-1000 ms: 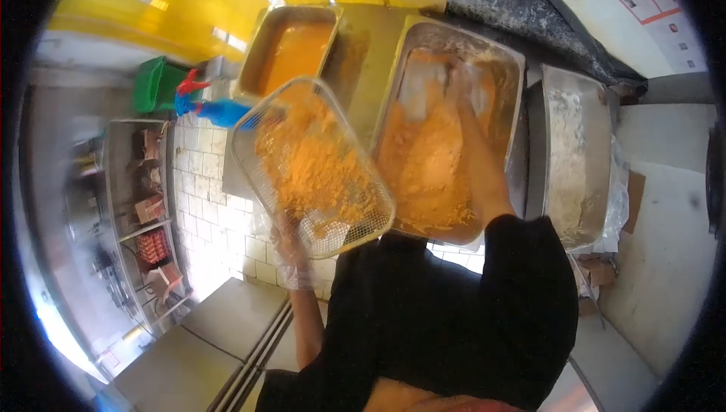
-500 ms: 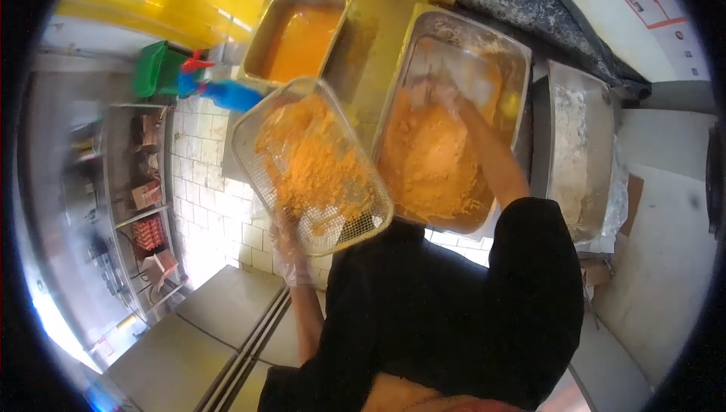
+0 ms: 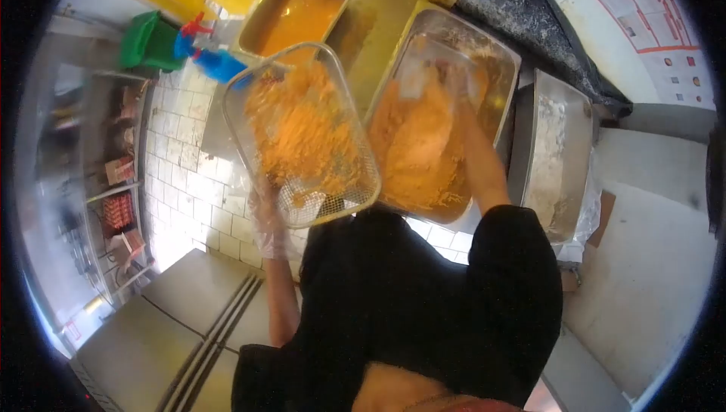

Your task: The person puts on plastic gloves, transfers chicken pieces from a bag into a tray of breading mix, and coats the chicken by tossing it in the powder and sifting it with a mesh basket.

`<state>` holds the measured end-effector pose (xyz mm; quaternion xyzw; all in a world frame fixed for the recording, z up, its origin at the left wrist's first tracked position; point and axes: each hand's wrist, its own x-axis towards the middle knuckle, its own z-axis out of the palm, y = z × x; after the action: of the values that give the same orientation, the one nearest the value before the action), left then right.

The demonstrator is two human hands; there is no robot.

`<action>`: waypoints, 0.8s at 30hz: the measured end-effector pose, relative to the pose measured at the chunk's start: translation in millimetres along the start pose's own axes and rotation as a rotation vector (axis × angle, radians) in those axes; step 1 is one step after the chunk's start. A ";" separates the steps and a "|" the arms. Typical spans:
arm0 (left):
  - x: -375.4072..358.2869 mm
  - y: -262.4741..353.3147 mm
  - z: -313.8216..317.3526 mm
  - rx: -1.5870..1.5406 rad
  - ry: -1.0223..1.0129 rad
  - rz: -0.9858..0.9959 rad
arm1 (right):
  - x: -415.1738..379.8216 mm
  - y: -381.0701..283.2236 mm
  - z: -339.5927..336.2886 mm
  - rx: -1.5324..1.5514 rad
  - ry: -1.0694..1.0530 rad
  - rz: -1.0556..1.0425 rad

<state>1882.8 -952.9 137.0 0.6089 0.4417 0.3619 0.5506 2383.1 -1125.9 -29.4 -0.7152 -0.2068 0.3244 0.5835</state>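
My left hand [image 3: 266, 214], in a clear plastic glove, grips the near left edge of a wire mesh basket [image 3: 306, 211]. The basket is tilted and carries a heap of orange, flour-coated pieces [image 3: 302, 132]. To its right stands a deep metal tray [image 3: 510, 85] with a mound of orange breading flour [image 3: 423, 139]. My right hand [image 3: 455, 79] reaches into the far part of this tray, at the upper edge of the mound. Motion blur hides its fingers, so whether it holds anything cannot be made out.
Beyond the basket sits a metal pan of orange liquid [image 3: 306, 15]. Blue spray bottles [image 3: 218, 65] and a green bin [image 3: 151, 43] stand at the left. Another metal container [image 3: 558, 151] is on the right. Shelves [image 3: 113, 192] with boxes line the far left.
My right hand has shifted slightly within the tray. The basket in my left hand sits a little further left in view, and the whole view has shifted with my head.
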 end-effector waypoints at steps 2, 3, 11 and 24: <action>-3.1 59.8 18.0 0.072 -0.054 -0.264 | 8.3 7.3 11.6 -0.007 -0.025 0.020; -3.4 55.2 14.8 0.087 -0.053 -0.274 | 5.5 11.4 17.2 0.002 -0.056 0.034; 4.3 0.9 -4.3 0.057 0.014 -0.219 | -87.4 21.2 23.2 0.062 -0.382 0.108; 13.4 31.7 7.0 -0.229 -0.052 -0.271 | -68.2 5.0 1.6 -0.043 0.551 -0.089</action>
<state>1898.4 -943.0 166.8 0.4862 0.4611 0.3168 0.6713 2333.6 -1172.0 -19.2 -0.7789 -0.0783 0.0873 0.6160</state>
